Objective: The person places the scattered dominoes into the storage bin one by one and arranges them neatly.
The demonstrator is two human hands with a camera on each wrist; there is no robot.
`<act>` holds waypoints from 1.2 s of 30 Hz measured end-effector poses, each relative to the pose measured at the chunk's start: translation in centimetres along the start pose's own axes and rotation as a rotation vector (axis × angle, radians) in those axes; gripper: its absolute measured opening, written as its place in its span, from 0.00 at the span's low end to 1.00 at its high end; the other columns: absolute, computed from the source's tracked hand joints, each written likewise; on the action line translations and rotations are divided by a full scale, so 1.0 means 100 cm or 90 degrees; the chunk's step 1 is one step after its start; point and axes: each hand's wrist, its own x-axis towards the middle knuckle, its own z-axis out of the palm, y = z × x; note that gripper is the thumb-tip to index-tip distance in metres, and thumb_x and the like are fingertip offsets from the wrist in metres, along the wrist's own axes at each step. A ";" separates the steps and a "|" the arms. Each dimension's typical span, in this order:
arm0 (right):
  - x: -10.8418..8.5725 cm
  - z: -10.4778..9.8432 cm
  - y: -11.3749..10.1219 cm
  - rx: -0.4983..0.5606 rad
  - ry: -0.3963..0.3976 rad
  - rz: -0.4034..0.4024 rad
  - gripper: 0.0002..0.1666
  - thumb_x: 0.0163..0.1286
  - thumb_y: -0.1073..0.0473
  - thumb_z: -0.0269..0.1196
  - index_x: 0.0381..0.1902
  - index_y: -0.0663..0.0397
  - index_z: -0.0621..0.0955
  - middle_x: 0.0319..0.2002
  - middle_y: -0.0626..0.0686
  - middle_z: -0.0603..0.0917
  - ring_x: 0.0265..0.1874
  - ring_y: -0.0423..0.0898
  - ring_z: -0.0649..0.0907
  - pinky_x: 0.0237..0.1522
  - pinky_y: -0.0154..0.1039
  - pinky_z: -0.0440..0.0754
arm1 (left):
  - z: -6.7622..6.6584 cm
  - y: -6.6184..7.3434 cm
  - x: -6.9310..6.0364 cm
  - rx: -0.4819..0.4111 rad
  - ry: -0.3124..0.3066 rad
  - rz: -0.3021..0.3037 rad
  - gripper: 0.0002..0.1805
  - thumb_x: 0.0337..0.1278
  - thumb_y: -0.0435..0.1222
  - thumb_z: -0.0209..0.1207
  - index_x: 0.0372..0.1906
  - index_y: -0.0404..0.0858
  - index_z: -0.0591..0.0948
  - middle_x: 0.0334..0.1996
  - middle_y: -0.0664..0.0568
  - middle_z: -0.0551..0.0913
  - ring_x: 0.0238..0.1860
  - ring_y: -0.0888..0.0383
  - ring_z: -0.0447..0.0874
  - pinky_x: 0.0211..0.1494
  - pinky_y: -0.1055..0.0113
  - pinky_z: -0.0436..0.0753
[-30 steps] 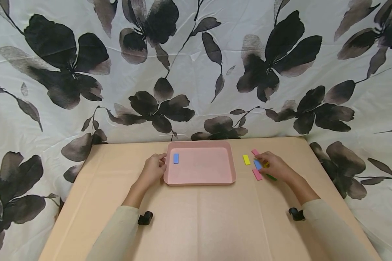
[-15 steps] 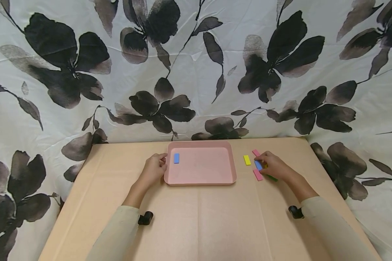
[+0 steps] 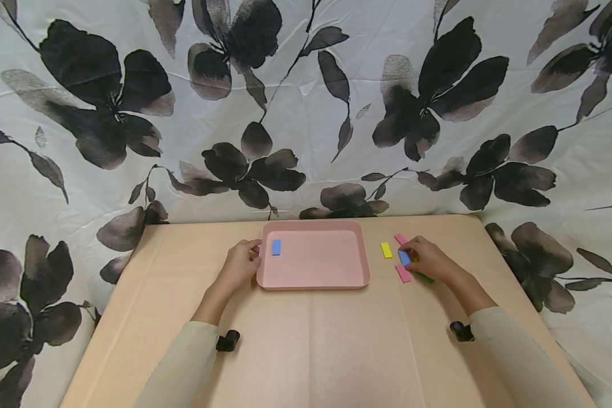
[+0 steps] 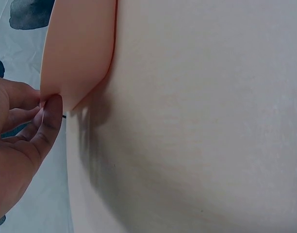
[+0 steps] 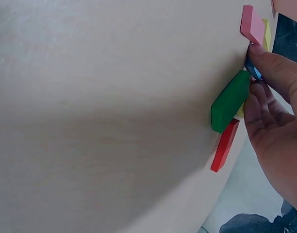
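Observation:
A pink tray lies near the table's far edge, with one blue block inside at its left. My left hand pinches the tray's left rim between thumb and fingers, as the left wrist view confirms. To the right of the tray, my right hand has its thumb and fingers on another blue block, which they partly hide. Around these fingers lie a pink block, a green block and a red block. A yellow block lies nearer the tray.
A second pink block lies at the far side of the cluster, and a yellow one shows partly behind the green. The light wooden table ends at a white floral cloth behind it.
Both hands keep their places on the tray rim and the blue block. The floral cloth at the lower left has shifted slightly to the right.

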 end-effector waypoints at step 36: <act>0.000 -0.005 -0.082 0.075 0.081 -0.072 0.27 0.60 0.69 0.73 0.58 0.68 0.81 0.51 0.64 0.80 0.43 0.55 0.85 0.48 0.50 0.87 | -0.009 -0.003 -0.009 0.015 -0.034 0.004 0.26 0.60 0.22 0.59 0.65 0.24 0.77 0.44 0.39 0.81 0.44 0.49 0.84 0.44 0.64 0.84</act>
